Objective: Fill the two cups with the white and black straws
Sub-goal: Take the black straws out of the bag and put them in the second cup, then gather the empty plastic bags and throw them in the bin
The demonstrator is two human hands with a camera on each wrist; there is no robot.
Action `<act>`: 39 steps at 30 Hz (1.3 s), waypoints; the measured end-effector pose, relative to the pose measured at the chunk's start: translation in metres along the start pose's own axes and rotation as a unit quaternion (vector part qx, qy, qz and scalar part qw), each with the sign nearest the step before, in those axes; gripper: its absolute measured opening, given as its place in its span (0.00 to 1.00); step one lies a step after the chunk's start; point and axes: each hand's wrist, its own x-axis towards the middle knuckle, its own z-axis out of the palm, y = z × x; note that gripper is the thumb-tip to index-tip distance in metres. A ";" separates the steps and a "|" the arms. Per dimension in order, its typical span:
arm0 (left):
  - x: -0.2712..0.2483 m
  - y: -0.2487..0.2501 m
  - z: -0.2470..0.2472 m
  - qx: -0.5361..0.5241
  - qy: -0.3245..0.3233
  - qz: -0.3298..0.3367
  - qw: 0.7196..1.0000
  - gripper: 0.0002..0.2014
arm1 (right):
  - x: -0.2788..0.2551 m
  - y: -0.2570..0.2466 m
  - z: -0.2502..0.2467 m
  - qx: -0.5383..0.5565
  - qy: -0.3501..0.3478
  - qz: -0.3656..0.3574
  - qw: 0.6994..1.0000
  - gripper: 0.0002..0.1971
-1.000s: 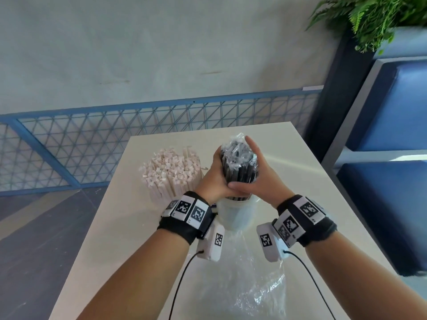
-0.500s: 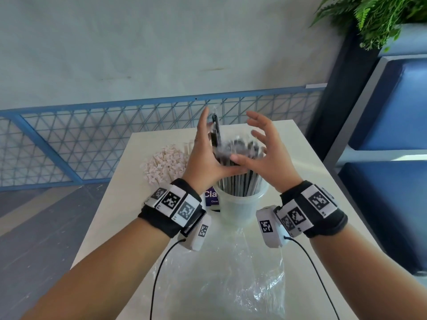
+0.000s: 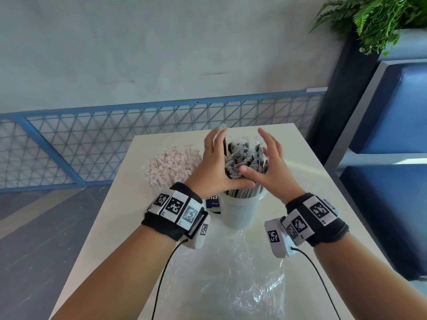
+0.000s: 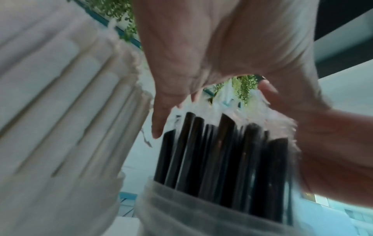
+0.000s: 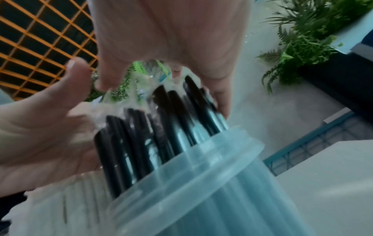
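Two hands cupped round the black straws

Two translucent cups on the white table [image 3: 307,181]. In the nearer cup [image 3: 240,210], black straws [image 3: 245,158], upright and fanned, clear wrappers at the tips. At its 10 o'clock, white straws [image 3: 171,167] packed in the other cup [image 4: 50,199]. Left hand [image 3: 212,167] at 9 o'clock of the bundle, right hand [image 3: 272,165] at 3 o'clock, fingers straight and spread, palms inward, gripping nothing. At 6 o'clock, a clear plastic bag [image 3: 231,280]
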 end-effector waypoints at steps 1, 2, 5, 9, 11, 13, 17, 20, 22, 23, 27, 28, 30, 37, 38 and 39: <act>0.002 0.003 -0.002 0.014 0.020 0.018 1.000 0.64 | 0.000 0.001 -0.001 0.001 -0.025 0.020 0.999 0.49; 0.007 0.005 -0.005 0.025 0.028 0.033 0.999 0.66 | -0.001 0.002 -0.002 0.005 -0.048 0.032 0.998 0.51; 0.027 0.010 -0.015 0.016 -0.018 0.040 0.999 0.65 | -0.004 0.004 -0.005 0.023 -0.081 0.037 0.996 0.58; 0.043 0.017 -0.020 0.074 -0.146 -0.066 0.984 0.60 | -0.006 0.002 0.001 -0.010 -0.113 0.041 0.993 0.59; 0.038 0.019 -0.013 0.097 -0.226 -0.131 0.960 0.62 | -0.007 0.000 0.003 -0.025 -0.109 0.042 0.993 0.60; 0.032 0.018 -0.010 0.061 -0.205 -0.156 0.964 0.63 | -0.008 -0.001 0.004 -0.031 -0.095 0.054 0.993 0.64; 0.010 0.009 -0.012 -0.084 -0.098 -0.168 0.977 0.59 | -0.010 0.003 0.004 -0.037 -0.077 0.083 0.993 0.67; -0.008 -0.003 -0.003 -0.119 -0.095 -0.162 0.975 0.49 | -0.008 0.003 0.009 -0.068 -0.081 0.081 0.991 0.54; -0.012 -0.007 0.002 -0.120 -0.033 -0.147 0.981 0.39 | -0.007 0.000 0.013 -0.065 -0.035 0.071 0.995 0.39; -0.012 -0.005 0.002 -0.120 0.003 -0.141 0.983 0.36 | -0.007 -0.003 0.013 -0.047 -0.004 0.064 0.997 0.34; -0.013 0.002 -0.001 -0.096 0.071 -0.110 0.987 0.40 | -0.007 -0.015 0.008 -0.001 0.034 0.016 0.999 0.31; -0.015 0.003 -0.001 -0.084 0.055 -0.111 0.989 0.44 | -0.007 -0.016 0.008 -0.007 0.015 0.017 1.000 0.35; -0.026 0.006 0.001 -0.059 0.031 -0.104 0.992 0.52 | -0.013 -0.013 0.011 -0.031 -0.005 0.041 0.999 0.44; -0.115 -0.032 0.020 0.022 0.183 -0.015 0.983 0.19 | -0.069 -0.006 0.033 -0.093 0.223 -0.171 0.955 0.25; -0.123 -0.044 0.022 0.054 0.138 -0.043 0.988 0.16 | -0.076 -0.005 0.040 -0.090 0.211 -0.193 0.954 0.20; -0.130 -0.055 0.024 0.089 0.071 -0.076 0.991 0.16 | -0.081 -0.002 0.048 -0.082 0.173 -0.209 0.959 0.16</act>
